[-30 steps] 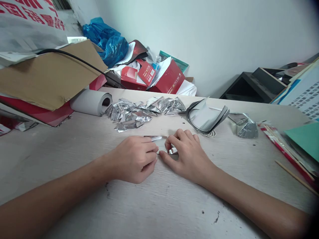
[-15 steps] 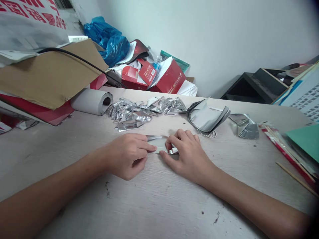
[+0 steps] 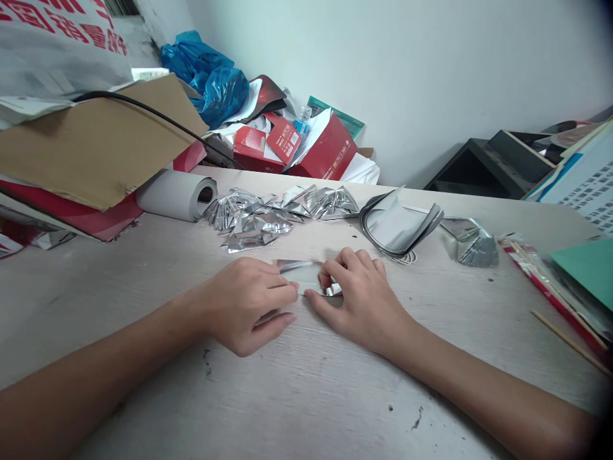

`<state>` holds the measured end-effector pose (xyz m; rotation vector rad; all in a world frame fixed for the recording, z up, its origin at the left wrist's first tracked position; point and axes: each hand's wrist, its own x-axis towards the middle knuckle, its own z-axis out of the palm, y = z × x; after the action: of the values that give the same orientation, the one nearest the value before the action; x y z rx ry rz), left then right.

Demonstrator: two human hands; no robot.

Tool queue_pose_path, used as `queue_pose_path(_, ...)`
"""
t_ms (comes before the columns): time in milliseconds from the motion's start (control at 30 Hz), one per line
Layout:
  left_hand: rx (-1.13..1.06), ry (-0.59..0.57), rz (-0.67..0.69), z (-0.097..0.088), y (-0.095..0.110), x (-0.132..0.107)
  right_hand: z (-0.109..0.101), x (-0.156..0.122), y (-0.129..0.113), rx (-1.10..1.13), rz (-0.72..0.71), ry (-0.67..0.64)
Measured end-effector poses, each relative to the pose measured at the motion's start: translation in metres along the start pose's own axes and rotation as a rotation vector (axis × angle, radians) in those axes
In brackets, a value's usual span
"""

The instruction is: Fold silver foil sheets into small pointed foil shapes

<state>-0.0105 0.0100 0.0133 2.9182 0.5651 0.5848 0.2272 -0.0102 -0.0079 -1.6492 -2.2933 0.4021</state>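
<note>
A small silver foil sheet [image 3: 306, 273] lies on the desk between my hands, with a pale strip folded along its near edge. At its left end, the curled fingers of my left hand [image 3: 251, 303] press on the near fold, and the thumb sits a little lower, apart from the sheet. My right hand [image 3: 361, 297] is closed on the right end. Its thumb rests at the near edge, and a bit of curled foil shows under its fingers. Just beyond lies a heap of folded silver foil pieces [image 3: 258, 220].
A curved stack of silver sheets [image 3: 395, 227] and another folded foil piece [image 3: 474, 243] lie at the back right. Back left is a white paper roll [image 3: 172, 195] beside cardboard [image 3: 105, 140]. Plastic packets and a thin stick [image 3: 569, 342] lie at the right edge.
My left hand has shifted slightly down, its pointing finger drawn back alongside the others and its thumb moved away from the fingers. My right hand has barely moved.
</note>
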Motion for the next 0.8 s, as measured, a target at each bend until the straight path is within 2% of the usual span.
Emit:
queue_pose_path(167,0.134,0.011,0.018,0.0064,0.0077,0.0043,0.0009,-0.0002,-0.0044,-0.022,0.058,-0.005)
queue_pose_path(533,0.097,0.008,0.002,0.01,0.006,0.0033,-0.0003,-0.0011,-0.0051,0.015,0.057,0.012)
queue_pose_path(800,0.077,-0.026,-0.01,0.0105,0.0048,0.0048,-0.0028,-0.0018,-0.0028,0.09,0.057,-0.033)
